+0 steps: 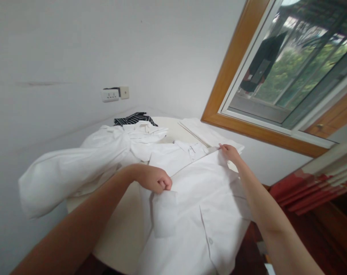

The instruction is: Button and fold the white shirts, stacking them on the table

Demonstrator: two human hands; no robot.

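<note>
Spread white garment (194, 202) overhangs table (124, 229); bunched clothing (103, 156) alongside, striped cloth (135, 118) behind.

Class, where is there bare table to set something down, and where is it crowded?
A larger bare patch of table lies between left forearm and spread garment, down to the near edge. A smaller one: at the back, between striped cloth and folded cloth. Crowded: left, under the bundle; middle, where left hand and right hand hold the garment.
</note>
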